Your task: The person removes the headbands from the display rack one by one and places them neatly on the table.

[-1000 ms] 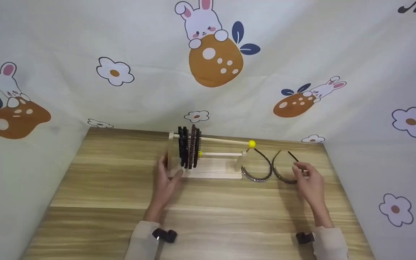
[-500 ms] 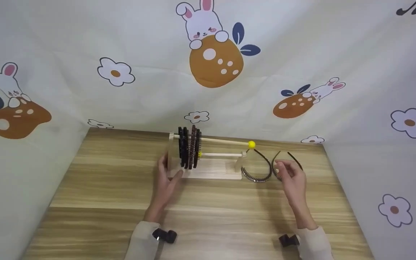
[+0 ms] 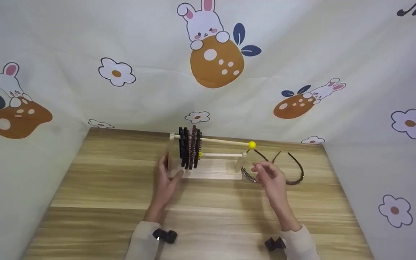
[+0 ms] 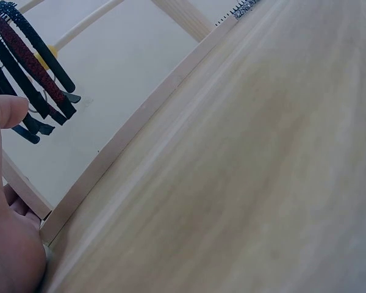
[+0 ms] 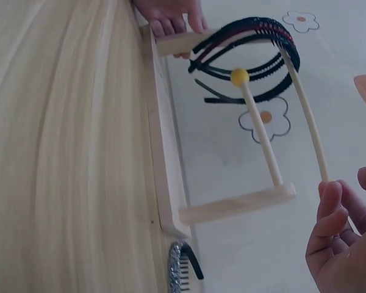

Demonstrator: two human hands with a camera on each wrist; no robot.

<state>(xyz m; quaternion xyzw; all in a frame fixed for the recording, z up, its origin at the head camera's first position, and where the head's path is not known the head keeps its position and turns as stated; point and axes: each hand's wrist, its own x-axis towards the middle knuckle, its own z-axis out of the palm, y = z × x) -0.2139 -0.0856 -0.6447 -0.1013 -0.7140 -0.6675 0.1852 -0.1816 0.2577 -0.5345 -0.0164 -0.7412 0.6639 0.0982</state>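
Hovering near the right end of a wooden rack (image 3: pixel 213 173), the right hand (image 3: pixel 273 180) bends its fingers loosely, thumb apart. The left hand (image 3: pixel 166 182) clasps the rack's left upright, its grip wrapped with thumb in front and fingers behind. Smooth pale wood forms a flat base and two round rods, tipped by yellow balls (image 3: pixel 252 145). Toothed headbands (image 3: pixel 190 148), black and speckled dark red, hang bunched on the upper rod (image 3: pixel 226 141). Two more arched headbands lie right on the wood-grained table (image 3: pixel 121 187), one silver-glittered (image 5: pixel 175 268). Behind hangs rabbit-printed cloth (image 3: pixel 150 94).
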